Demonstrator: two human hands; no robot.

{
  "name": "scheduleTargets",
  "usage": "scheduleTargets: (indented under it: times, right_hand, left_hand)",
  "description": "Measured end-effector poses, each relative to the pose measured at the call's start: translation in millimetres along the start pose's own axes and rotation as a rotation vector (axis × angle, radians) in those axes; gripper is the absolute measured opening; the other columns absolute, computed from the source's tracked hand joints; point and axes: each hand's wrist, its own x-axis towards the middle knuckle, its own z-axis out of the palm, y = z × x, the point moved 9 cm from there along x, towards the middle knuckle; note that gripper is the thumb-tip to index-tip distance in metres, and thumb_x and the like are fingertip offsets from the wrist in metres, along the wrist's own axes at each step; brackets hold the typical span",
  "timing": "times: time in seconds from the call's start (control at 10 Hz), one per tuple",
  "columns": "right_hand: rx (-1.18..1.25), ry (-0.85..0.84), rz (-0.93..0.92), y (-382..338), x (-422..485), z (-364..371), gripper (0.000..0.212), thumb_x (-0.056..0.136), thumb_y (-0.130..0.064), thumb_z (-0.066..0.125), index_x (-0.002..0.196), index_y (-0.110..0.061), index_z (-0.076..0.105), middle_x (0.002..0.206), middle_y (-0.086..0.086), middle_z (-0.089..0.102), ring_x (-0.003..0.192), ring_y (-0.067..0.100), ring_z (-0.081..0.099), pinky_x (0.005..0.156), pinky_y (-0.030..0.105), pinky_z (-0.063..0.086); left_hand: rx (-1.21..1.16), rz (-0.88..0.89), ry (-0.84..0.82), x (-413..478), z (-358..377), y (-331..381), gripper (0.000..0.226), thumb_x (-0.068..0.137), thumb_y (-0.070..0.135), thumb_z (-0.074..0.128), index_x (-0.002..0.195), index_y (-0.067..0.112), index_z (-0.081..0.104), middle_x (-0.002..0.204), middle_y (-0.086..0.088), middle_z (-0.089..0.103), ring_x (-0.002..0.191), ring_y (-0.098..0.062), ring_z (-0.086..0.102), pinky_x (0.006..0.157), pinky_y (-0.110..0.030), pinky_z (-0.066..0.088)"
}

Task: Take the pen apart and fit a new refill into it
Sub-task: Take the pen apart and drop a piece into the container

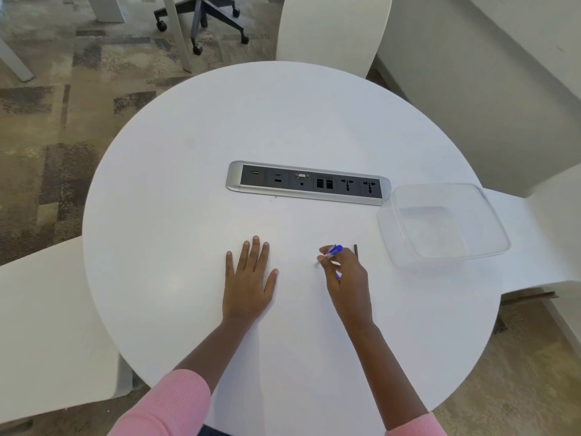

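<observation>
One blue-capped clear pen (332, 251), one thin dark refill stick (356, 250). One clear square plastic tub (446, 225), one silver socket strip (308, 183). Two bare hands.

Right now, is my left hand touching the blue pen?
Apart. The head view shows the left hand flat on the table, bare tabletop separating it from the blue pen.

On the table (188, 215), the socket strip (309, 183) lies behind both hands, the container (490, 228) right of it

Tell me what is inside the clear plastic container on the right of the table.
Nothing shows inside the clear container; the white table is visible through its walls and base. The pen is outside it, in the right hand, and a thin dark stick lies beside it.
</observation>
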Motion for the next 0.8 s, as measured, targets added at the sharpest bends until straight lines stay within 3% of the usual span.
scheduleTargets:
  times: [0.1, 0.2, 0.3, 0.4, 0.5, 0.6, 0.7, 0.8]
  right_hand:
    - [0.010, 0.063, -0.033, -7.7, 0.2, -10.5, 0.008, 0.088, -0.009, 0.055, 0.089, -0.004, 0.061, 0.097, 0.003, 0.064, 0.081, 0.005, 0.060, 0.075, 0.030, 0.054]
    - [0.048, 0.112, -0.091, -20.8, 0.9, -21.9, 0.010, 0.087, -0.011, 0.055, 0.086, -0.003, 0.060, 0.094, -0.005, 0.061, 0.084, -0.004, 0.055, 0.073, 0.009, 0.048]
    - [0.089, 0.157, -0.140, -30.3, -1.4, -28.4, 0.013, 0.085, -0.015, 0.053, 0.084, -0.004, 0.059, 0.092, -0.008, 0.061, 0.086, -0.007, 0.055, 0.070, 0.001, 0.043]
    - [0.076, 0.091, -0.091, -25.5, 0.9, -20.0, 0.006, 0.087, -0.018, 0.054, 0.089, -0.015, 0.059, 0.096, -0.009, 0.060, 0.088, 0.003, 0.059, 0.067, 0.009, 0.048]
    - [0.073, 0.028, -0.019, -17.4, 4.1, -12.2, 0.027, 0.087, -0.012, 0.056, 0.087, -0.038, 0.050, 0.101, 0.000, 0.059, 0.086, 0.014, 0.061, 0.067, 0.015, 0.050]
    - [0.056, 0.035, 0.000, -16.7, 5.3, -14.1, 0.031, 0.088, -0.010, 0.056, 0.084, -0.040, 0.049, 0.098, 0.001, 0.060, 0.084, 0.018, 0.060, 0.067, 0.029, 0.053]
    - [0.035, 0.040, 0.006, -16.3, 6.1, -16.0, 0.016, 0.089, -0.013, 0.055, 0.090, -0.028, 0.058, 0.101, 0.003, 0.062, 0.078, 0.006, 0.059, 0.066, 0.014, 0.046]
    - [0.012, 0.074, -0.046, -24.2, 5.0, -21.3, 0.008, 0.089, -0.015, 0.055, 0.094, -0.017, 0.060, 0.101, 0.002, 0.062, 0.075, -0.003, 0.057, 0.062, 0.011, 0.044]
  left_hand:
    - [0.000, -0.003, 0.000, 0.4, 0.1, -0.7, 0.056, 0.090, 0.037, 0.030, 0.135, 0.008, 0.047, 0.143, -0.013, 0.043, 0.129, -0.029, 0.044, 0.107, -0.048, 0.017]
    - [0.010, 0.002, -0.003, 0.5, 0.5, -0.2, 0.056, 0.090, 0.037, 0.031, 0.135, 0.007, 0.048, 0.143, -0.013, 0.044, 0.129, -0.030, 0.045, 0.106, -0.049, 0.018]
    - [0.002, -0.001, 0.005, 0.7, 0.0, -0.6, 0.056, 0.090, 0.037, 0.032, 0.134, 0.008, 0.048, 0.142, -0.013, 0.045, 0.128, -0.029, 0.046, 0.106, -0.048, 0.018]
    - [0.001, -0.001, 0.005, 0.2, -0.5, -0.3, 0.056, 0.090, 0.037, 0.031, 0.134, 0.008, 0.048, 0.142, -0.013, 0.044, 0.128, -0.029, 0.045, 0.106, -0.048, 0.018]
    - [-0.002, -0.003, 0.007, 0.1, -1.1, -0.3, 0.056, 0.090, 0.037, 0.031, 0.135, 0.008, 0.048, 0.143, -0.013, 0.044, 0.129, -0.029, 0.045, 0.107, -0.048, 0.017]
    - [-0.005, -0.003, 0.010, -0.2, -1.0, -0.3, 0.056, 0.090, 0.036, 0.031, 0.135, 0.008, 0.047, 0.143, -0.013, 0.044, 0.129, -0.029, 0.045, 0.106, -0.048, 0.018]
    - [-0.012, -0.004, 0.014, -0.3, -1.5, -0.3, 0.055, 0.089, 0.036, 0.032, 0.135, 0.008, 0.047, 0.143, -0.012, 0.044, 0.129, -0.028, 0.045, 0.106, -0.048, 0.018]
    - [-0.017, -0.002, 0.013, -0.2, -1.1, -0.4, 0.055, 0.090, 0.036, 0.032, 0.135, 0.008, 0.047, 0.143, -0.012, 0.044, 0.129, -0.028, 0.044, 0.107, -0.048, 0.018]
